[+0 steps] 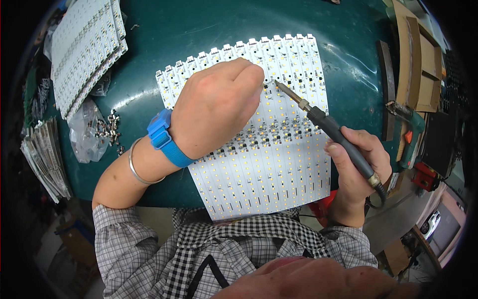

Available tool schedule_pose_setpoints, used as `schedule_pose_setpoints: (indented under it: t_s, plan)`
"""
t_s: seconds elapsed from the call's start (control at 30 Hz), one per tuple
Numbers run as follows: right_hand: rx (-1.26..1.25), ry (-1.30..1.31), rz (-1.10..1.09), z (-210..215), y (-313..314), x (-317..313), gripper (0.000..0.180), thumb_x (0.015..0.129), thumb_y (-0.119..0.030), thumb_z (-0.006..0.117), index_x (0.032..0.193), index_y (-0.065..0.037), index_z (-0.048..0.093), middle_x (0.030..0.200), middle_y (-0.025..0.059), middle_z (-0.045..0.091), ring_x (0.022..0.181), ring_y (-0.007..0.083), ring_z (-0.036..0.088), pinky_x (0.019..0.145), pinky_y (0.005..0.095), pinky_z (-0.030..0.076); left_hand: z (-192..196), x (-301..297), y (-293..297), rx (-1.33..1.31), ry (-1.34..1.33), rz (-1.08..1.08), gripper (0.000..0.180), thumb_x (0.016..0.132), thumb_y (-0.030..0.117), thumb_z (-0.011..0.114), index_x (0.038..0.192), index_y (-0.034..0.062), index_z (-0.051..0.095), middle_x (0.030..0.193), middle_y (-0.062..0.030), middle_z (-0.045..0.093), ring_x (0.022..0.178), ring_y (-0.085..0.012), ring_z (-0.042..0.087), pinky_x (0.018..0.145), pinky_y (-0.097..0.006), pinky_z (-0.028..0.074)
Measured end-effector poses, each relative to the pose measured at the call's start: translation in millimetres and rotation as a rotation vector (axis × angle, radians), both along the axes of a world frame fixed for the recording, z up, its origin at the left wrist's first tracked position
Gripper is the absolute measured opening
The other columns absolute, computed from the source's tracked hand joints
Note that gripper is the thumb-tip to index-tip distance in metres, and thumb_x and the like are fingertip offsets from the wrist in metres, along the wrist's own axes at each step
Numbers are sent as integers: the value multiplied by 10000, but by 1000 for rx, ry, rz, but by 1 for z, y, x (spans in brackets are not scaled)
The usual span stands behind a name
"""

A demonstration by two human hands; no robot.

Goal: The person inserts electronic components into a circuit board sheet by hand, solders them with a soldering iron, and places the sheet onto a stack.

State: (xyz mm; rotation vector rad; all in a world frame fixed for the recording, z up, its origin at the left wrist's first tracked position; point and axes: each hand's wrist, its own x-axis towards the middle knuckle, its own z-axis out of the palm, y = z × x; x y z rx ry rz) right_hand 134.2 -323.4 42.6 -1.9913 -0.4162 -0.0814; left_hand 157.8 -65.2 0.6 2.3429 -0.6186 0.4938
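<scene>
A white panel of joined LED strips (269,169) lies on the green tabletop, dotted with small yellow chips and dark components, with connectors along its far edge. My right hand (363,159) grips the dark handle of a soldering iron (338,132). The iron's tip points far-left and is at or just above the panel, near its upper middle. My left hand (219,104) is closed over the panel's upper left part, fingertips pinched just left of the tip. What those fingers pinch is too small to make out. A blue wristband (167,137) and a metal bangle circle my left wrist.
Stacked white LED panels (89,50) lie at the far left. Below them are a clear plastic bag (88,132), small metal parts (113,124) and a bundle of strips (46,159). On the right are a dark bar (386,89), cardboard (427,74) and a green-handled tool (412,137).
</scene>
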Motion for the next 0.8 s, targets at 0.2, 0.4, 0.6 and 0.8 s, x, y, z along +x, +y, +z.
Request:
schedule_pose_setpoints:
  t_s: [0.2, 0.4, 0.6, 0.8]
  plan:
    - [-35, -25, 12, -2, 3, 2, 284, 738, 18, 814, 978, 52, 666, 812, 156, 717, 705, 169, 702, 605, 242, 523, 4, -1, 2, 54, 64, 16, 156, 755, -49, 695, 850, 17, 591, 849, -108, 669, 701, -274, 660, 614, -324, 542]
    - [-35, -33, 22, -2, 3, 3, 290, 732, 10, 821, 976, 45, 667, 806, 149, 719, 702, 175, 705, 601, 248, 528, 5, 0, 1, 49, 57, 20, 151, 753, -54, 687, 846, 16, 591, 817, -103, 653, 676, -268, 646, 587, -326, 527]
    - [-107, -27, 10, 3, 4, 2, 307, 721, -20, 841, 963, 46, 665, 799, 158, 717, 706, 190, 711, 598, 257, 531, 3, 0, 0, 68, 45, 26, 152, 755, -39, 703, 844, 19, 594, 827, -97, 646, 684, -268, 645, 589, -329, 525]
    - [-189, 36, 56, 14, 7, -2, 340, 732, 7, 824, 1019, 89, 660, 809, 179, 703, 736, 220, 703, 667, 283, 557, -1, 2, 1, 105, 31, 20, 151, 751, -8, 735, 840, 19, 616, 843, -83, 644, 691, -267, 647, 597, -330, 529]
